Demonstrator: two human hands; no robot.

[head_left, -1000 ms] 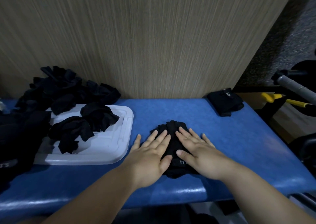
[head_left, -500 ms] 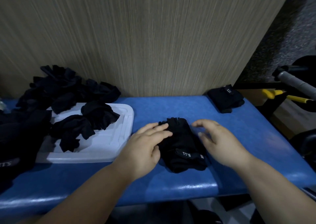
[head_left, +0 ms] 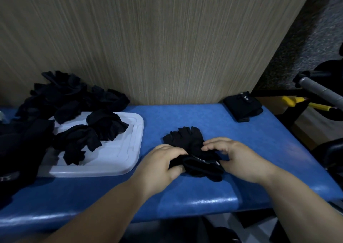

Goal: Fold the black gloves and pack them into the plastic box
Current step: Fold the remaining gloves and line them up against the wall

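A pair of black fingerless gloves point(head_left: 185, 140) lies on the blue padded bench point(head_left: 250, 149), finger ends pointing away from me. My left hand point(head_left: 163, 166) grips the cuff end from the left, fingers curled round the fabric. My right hand point(head_left: 235, 159) pinches the same cuff end from the right, and that end is lifted and rolled toward the fingers. A white plastic lid or box point(head_left: 120, 149) lies to the left with two crumpled black gloves point(head_left: 89, 135) on it.
A heap of loose black gloves point(head_left: 61, 97) fills the far left of the bench. One folded glove bundle point(head_left: 243, 105) sits at the far right corner by the wood-grain wall. Yellow-handled tools point(head_left: 297, 101) and a grey bar point(head_left: 319, 92) stand off the bench to the right.
Both hands lifted from pressing flat on the gloves, moved to the near cuff end and took hold of it. The cuff end is now raised and folding over.
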